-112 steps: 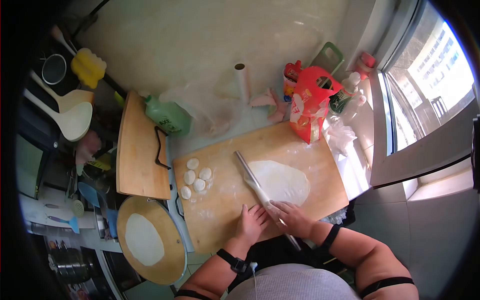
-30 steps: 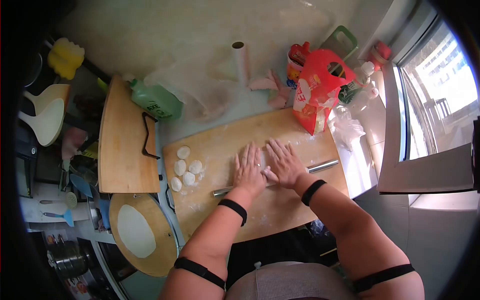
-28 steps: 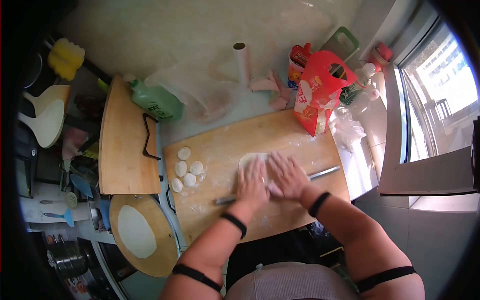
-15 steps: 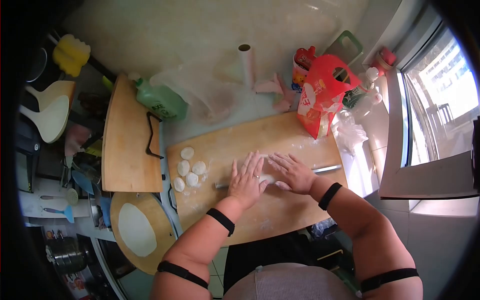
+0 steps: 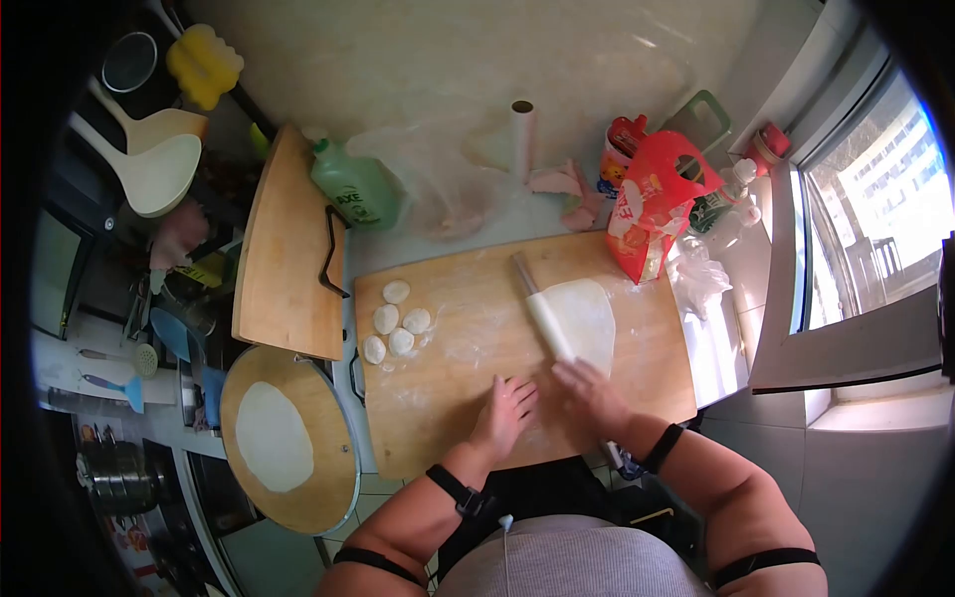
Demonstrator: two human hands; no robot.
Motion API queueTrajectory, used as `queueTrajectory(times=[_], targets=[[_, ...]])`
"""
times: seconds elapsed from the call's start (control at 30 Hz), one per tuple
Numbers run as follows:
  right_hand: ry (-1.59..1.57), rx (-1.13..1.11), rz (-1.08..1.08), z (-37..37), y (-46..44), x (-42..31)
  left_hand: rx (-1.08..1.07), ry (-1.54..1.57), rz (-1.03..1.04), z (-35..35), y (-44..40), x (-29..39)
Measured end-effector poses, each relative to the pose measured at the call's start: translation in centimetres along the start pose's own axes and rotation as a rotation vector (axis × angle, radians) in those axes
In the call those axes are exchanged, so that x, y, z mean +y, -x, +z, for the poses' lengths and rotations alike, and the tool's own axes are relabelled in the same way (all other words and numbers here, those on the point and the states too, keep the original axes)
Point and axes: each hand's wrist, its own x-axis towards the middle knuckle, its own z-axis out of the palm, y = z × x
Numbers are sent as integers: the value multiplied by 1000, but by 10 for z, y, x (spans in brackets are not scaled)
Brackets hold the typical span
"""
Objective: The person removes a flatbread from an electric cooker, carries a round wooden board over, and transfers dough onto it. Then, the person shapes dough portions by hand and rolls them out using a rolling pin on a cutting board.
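A steel rolling pin (image 5: 523, 272) lies diagonally on the floured wooden board (image 5: 458, 418). White dough (image 5: 589, 318) is wrapped round its middle, and the rest spreads flat to the right. My right hand (image 5: 594, 400) is closed over the lower part of the pin, slightly blurred; the pin's near end sticks out below it, past the board's front edge. To the left of the pin, my left hand (image 5: 505, 414) rests open near the board's front edge, holding nothing. Several small round dough pieces (image 5: 401, 341) sit at the board's left.
A round board (image 5: 343, 448) with a flat dough sheet (image 5: 274, 438) stands at the lower left. Behind the main board are a green bottle (image 5: 356, 187), an upright roll (image 5: 521, 144) and a red bag (image 5: 652, 204). Another wooden board (image 5: 288, 259) leans at the left.
The pin has turned from crosswise to diagonal, and the dough sheet now shows on its right. Both hands have moved apart and nearer my body, my right hand onto the pin's near part.
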Motion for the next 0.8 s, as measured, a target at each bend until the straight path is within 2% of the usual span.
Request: queueTrajectory(times=[0.03, 0.1, 0.2, 0.23, 0.3, 0.37, 0.4, 0.43, 0.47, 0.57, 0.6, 0.63, 0.73, 0.77, 0.8], targets=[[-89, -80, -58, -7, -1, -18, 0, 2, 2, -3, 3, -2], [-147, -66, -40, -19, -7, -49, 33, 204, -42, -13, 7, -4], [-318, -219, 376, -8, -10, -75, -27, 186, -9, -23, 6, -10], [-319, -220, 379, -1, -8, -80, -82, 160, 19, -24, 6, -12], [-344, -362, 363, 13, -3, -89, -9, 196, 10, -26, 6, -16], [-328, -365, 344, 32, 5, -96, 33, 255, 4, -32, 1, -21], [-306, -249, 272, 42, 10, -98, 34, 257, 2, -41, -3, -26], [-284, -132, 200, 44, 9, -102, -56, 289, 12, -53, -8, -32], [-284, -134, 203, 44, 10, -107, -146, 321, 21, -64, -14, -39], [-285, -110, 244, 20, 5, -122, -232, 441, 90, -68, -24, -45], [-101, -130, 89, 15, 5, -121, -231, 442, 88, -67, -25, -45], [83, -148, -66, 11, 6, -119, -187, 391, 99, -65, -27, -44], [-67, -197, 17, -6, 8, -106, -71, 303, 107, -54, -20, -40], [-68, -196, 19, -10, 12, -95, 1, 269, 106, -48, -13, -37], [69, -156, -60, -12, 17, -78, 1, 269, 105, -41, -7, -34]])
